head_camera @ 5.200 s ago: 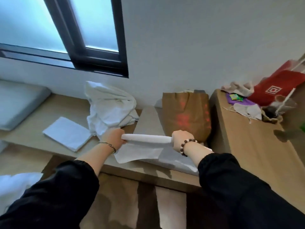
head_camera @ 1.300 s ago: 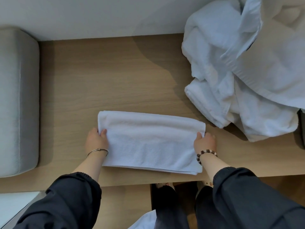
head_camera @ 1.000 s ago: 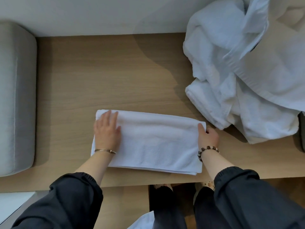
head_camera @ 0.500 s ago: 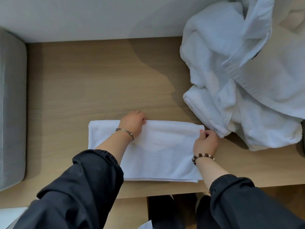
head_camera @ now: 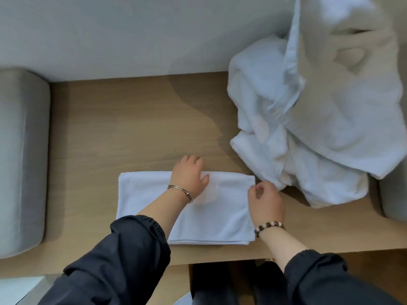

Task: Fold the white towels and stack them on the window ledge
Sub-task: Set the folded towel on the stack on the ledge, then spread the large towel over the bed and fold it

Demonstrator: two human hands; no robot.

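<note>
A grey cushion point(head_camera: 22, 161) sits at the left end of the wooden ledge point(head_camera: 121, 128); next lies one folded towel point(head_camera: 220, 216), flat near the front edge; the left hand point(head_camera: 189, 175) curls its grip over the towel's far edge at the middle, likely to pin the fold line; the right hand point(head_camera: 264, 201) pinches the far right corner, ready to flip it over; one messy heap of white towels point(head_camera: 319, 150) waits just beside; a second cushion point(head_camera: 394, 194) peeks in at the right.
</note>
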